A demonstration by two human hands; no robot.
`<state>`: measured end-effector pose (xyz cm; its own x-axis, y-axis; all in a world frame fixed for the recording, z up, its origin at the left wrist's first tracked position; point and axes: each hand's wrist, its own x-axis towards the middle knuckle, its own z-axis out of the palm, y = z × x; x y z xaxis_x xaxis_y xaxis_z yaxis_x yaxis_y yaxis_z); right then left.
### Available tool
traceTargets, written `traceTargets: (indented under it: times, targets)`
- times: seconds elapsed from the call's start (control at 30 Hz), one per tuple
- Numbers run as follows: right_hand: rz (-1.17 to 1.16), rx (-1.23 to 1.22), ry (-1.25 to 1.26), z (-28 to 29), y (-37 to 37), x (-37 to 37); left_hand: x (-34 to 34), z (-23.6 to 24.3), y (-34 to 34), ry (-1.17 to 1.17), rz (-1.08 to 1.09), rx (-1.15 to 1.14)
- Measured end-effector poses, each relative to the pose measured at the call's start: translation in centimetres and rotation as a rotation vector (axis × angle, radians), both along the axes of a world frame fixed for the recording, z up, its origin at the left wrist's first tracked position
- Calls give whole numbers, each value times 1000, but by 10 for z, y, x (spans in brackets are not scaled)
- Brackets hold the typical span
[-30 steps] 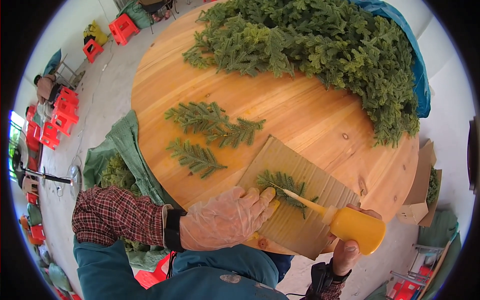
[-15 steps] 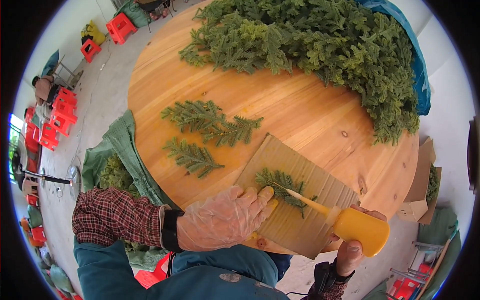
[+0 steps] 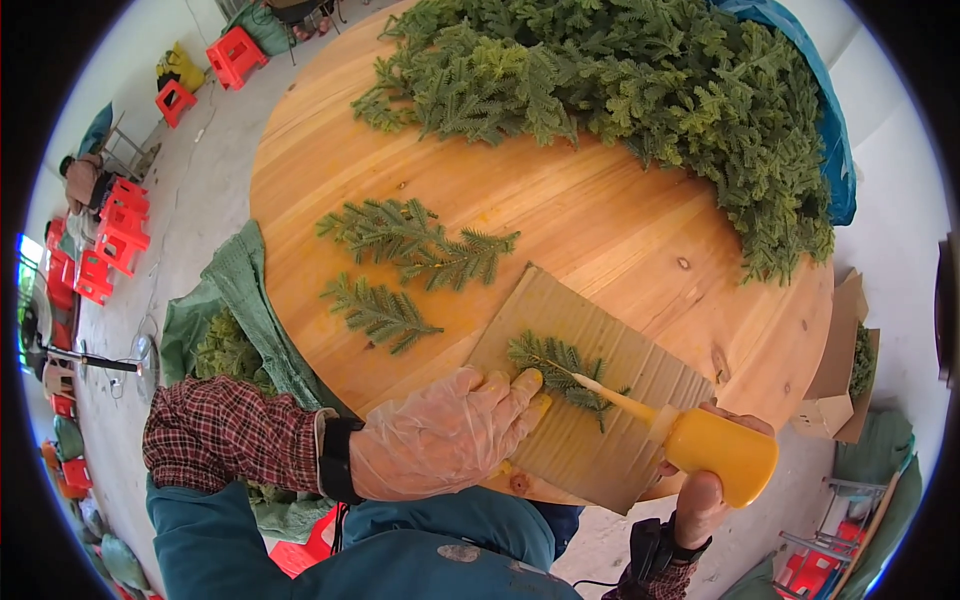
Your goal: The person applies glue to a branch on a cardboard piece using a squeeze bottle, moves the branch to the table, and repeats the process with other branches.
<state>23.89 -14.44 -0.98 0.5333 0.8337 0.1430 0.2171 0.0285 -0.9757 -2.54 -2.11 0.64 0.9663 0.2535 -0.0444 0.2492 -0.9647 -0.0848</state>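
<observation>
A small green fir sprig lies on a piece of corrugated cardboard at the table's near edge. My left hand, in a clear plastic glove with yellow-stained fingertips, rests on the cardboard. Its fingers are close together, their tips against the sprig's lower left side; the thumb is hidden. Wrapped in my right hand is a yellow squeeze bottle, tilted with its long tapered nozzle pointing left. The nozzle's pale tip is over the sprig's middle; whether it touches cannot be told.
Loose fir sprigs lie left on the round wooden table. A big fir pile covers its far side, beside blue sheeting. A green sack hangs at left; a cardboard box stands right. Red stools and a seated person are far left.
The nozzle tip has moved right and slightly nearer along the sprig. My left hand keeps its place against the sprig. The whole view has shifted slightly.
</observation>
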Motion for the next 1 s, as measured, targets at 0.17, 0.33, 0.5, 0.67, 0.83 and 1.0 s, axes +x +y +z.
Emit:
traceTargets:
  times: [0.17, 0.33, 0.5, 0.67, 0.83, 1.0]
  targets:
    - [-44, 14, -63, 4, -2, -3, 1, 3, 1, -22, -12, 10]
    - [-92, 38, -152, -11, -17, 9, 2, 4, 1, -33, -6, 23]
    - [-142, 60, -143, -14, -25, 11, 4, 1, -1, -71, 1, 11]
    - [-191, 150, -107, -16, -33, 10, 4, 5, -3, 47, 29, 32]
    - [-185, 119, 65, -1, -40, -3, 5, 9, -1, 24, -2, 37]
    - [-232, 117, 60, -1, -53, -6, 5, 11, -1, 20, 0, 22]
